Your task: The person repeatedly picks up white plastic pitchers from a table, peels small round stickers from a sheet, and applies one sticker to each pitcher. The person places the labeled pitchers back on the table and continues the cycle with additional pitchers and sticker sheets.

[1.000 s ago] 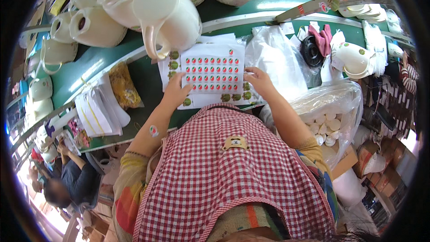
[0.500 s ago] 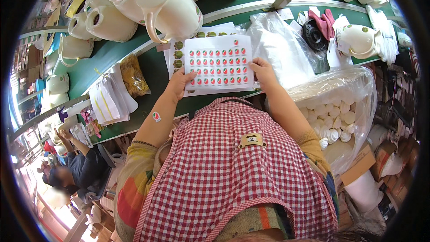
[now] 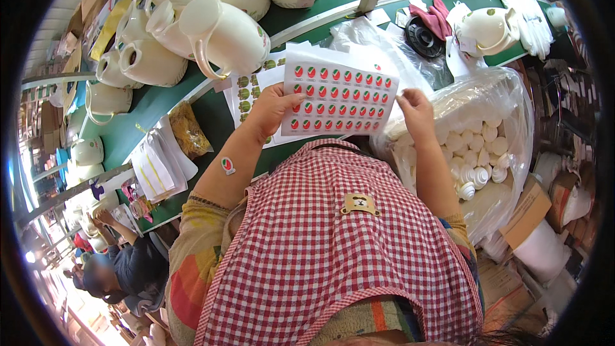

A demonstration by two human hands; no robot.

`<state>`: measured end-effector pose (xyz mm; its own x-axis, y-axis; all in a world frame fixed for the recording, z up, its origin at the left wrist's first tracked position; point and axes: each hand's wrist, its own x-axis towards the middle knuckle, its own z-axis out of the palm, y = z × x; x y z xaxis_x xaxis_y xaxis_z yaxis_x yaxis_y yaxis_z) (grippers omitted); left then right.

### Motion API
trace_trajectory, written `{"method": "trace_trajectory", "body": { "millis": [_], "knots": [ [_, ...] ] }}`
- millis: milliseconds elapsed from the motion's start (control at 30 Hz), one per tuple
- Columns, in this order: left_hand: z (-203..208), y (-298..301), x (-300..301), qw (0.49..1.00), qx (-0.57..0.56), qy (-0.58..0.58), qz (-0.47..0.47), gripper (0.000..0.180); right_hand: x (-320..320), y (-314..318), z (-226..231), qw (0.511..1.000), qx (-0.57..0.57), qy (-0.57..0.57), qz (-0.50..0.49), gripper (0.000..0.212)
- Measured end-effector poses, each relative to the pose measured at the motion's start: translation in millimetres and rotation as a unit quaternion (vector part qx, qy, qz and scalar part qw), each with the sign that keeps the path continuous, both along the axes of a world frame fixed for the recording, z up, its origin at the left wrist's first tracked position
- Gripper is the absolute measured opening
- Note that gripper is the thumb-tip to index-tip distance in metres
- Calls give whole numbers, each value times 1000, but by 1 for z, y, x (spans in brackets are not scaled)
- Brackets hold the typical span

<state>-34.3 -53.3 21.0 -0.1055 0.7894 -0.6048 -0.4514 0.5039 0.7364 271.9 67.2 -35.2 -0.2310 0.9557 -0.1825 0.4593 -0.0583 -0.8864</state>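
Note:
My left hand (image 3: 271,110) grips the left edge of a white sticker sheet (image 3: 339,117), thumb on top. Rows of small red and green oval stickers cover most of the sheet, with one alone near its upper right. Just off the sheet's right edge, my right hand (image 3: 418,117) is closed with thumb and fingertips pinched together; whatever they hold is too small to make out. A single sticker of the same kind (image 3: 228,166) sits on my left forearm. Beneath the sheet lie more papers, including one with brownish-green round stickers (image 3: 245,95).
Cream jugs (image 3: 224,33) crowd the green table (image 3: 211,112) at upper left. A plastic-lined box of white lids (image 3: 477,147) stands at right. Farther back are a black round part (image 3: 424,35) and another jug (image 3: 490,29). A co-worker (image 3: 131,263) sits at lower left.
My right hand has come off the sheet's right edge and moved right, its fingers pinched. The sheet, still in my left hand, has shifted right and tilted.

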Motion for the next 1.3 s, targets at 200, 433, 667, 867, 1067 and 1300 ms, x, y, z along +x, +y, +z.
{"method": "trace_trajectory", "body": {
  "millis": [200, 433, 667, 867, 1067, 1300],
  "knots": [
    [28, 12, 42, 990, 55, 71, -107, 24, -76, -29, 110, 905, 364, 53, 212, 30],
    [40, 8, 56, 965, 150, 92, -196, 17, -73, -46, 97, 961, 133, 133, 204, 23],
    [46, 3, 63, 919, 165, 244, -260, 18, -62, -42, 99, 955, 120, 85, 258, 20],
    [56, 6, 68, 948, 143, 185, -213, 14, -51, -38, 96, 960, 54, 126, 246, 32],
    [48, 6, 63, 945, 160, 164, -231, 14, -50, -34, 83, 927, -101, 163, 322, 31],
    [46, 5, 62, 930, 164, 218, -247, 14, -50, -37, 82, 926, -100, 155, 329, 27]
  ]
}}
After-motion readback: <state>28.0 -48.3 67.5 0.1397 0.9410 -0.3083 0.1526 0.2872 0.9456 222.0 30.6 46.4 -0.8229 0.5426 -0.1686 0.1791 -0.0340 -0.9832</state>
